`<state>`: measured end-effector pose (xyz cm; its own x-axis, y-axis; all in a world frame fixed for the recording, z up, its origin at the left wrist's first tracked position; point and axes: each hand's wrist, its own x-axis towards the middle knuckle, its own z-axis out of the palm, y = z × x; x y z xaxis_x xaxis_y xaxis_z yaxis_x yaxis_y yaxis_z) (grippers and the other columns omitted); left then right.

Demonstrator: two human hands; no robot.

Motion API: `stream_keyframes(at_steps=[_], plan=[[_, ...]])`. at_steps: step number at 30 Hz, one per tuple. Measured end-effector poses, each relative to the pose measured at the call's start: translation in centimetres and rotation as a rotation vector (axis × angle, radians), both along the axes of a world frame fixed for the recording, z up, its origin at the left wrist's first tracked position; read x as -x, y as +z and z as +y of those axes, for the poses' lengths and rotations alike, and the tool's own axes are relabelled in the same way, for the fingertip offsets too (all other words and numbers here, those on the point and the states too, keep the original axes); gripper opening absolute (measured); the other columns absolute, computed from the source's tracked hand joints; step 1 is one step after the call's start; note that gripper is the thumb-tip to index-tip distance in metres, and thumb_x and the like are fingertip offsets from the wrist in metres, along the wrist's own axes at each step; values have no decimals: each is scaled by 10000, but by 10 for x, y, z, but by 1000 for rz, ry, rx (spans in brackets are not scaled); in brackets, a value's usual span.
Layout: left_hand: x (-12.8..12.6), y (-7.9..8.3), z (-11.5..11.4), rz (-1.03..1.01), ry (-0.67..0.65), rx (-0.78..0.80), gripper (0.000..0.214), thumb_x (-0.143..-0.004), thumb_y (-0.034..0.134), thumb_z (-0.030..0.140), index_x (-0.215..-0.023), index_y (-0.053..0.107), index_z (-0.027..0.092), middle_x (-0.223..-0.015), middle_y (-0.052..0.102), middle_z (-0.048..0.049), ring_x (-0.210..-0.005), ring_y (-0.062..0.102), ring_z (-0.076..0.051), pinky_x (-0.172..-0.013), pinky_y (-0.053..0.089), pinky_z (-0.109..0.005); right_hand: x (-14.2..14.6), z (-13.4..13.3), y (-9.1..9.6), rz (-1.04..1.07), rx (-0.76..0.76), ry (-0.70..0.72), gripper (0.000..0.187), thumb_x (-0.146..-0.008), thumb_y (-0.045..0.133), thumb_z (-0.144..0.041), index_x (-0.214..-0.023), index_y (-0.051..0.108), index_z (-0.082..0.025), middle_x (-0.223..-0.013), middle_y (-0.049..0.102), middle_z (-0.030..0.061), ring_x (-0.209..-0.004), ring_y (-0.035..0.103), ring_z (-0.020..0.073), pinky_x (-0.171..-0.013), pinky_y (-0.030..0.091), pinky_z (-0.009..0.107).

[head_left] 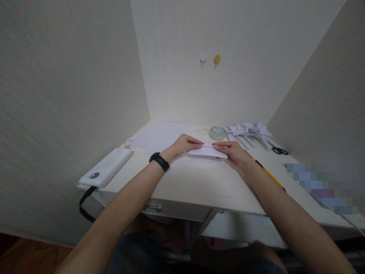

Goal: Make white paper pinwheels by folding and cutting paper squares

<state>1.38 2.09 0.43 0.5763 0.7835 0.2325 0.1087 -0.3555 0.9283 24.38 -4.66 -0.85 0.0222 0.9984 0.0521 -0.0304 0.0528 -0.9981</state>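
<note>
A small sheet of white paper (208,151) is held between both hands, just above the white desk (182,182). My left hand (186,145) pinches its upper edge on the left, thumb on top. My right hand (230,150) grips the same edge on the right, with thumb and fingers closed on it. The edge between my thumbs looks folded or rolled over; the exact fold is too small to make out. A black watch (160,161) is on my left wrist.
Behind my hands lie a roll of clear tape (217,133), folded white paper shapes (251,131) and black-handled scissors (280,151). A yellow-and-black pencil (269,175) lies beside my right forearm. White paper sheets (161,134) and a white power bank (107,167) are at left.
</note>
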Motion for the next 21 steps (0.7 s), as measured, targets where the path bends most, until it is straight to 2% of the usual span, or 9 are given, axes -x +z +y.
stream_keyframes(at_steps=[8, 15, 21], plan=[[0, 1, -1, 60, 29, -37, 254, -681, 822, 240, -918, 779, 160, -916, 762, -97, -810, 670, -172, -814, 506, -316, -1, 2, -1, -13, -5, 0, 378, -455, 912, -305, -788, 792, -171, -731, 736, 59, -672, 601, 145, -676, 467, 304], [-3, -1, -3, 43, 41, -59, 252, -676, 827, 279, -886, 779, 147, -900, 762, -97, -824, 675, -179, -840, 504, -321, 4, 2, -1, -68, -35, -80, 380, -455, 904, -379, -744, 783, -164, -761, 740, 82, -695, 615, 178, -669, 457, 327], [-5, -2, -4, 55, 82, -95, 262, -673, 820, 229, -920, 776, 154, -944, 761, -94, -866, 675, -188, -856, 499, -319, 5, 3, -4, -189, -87, -147, 442, -471, 894, -415, -818, 785, -164, -759, 733, 70, -684, 599, 174, -633, 443, 309]])
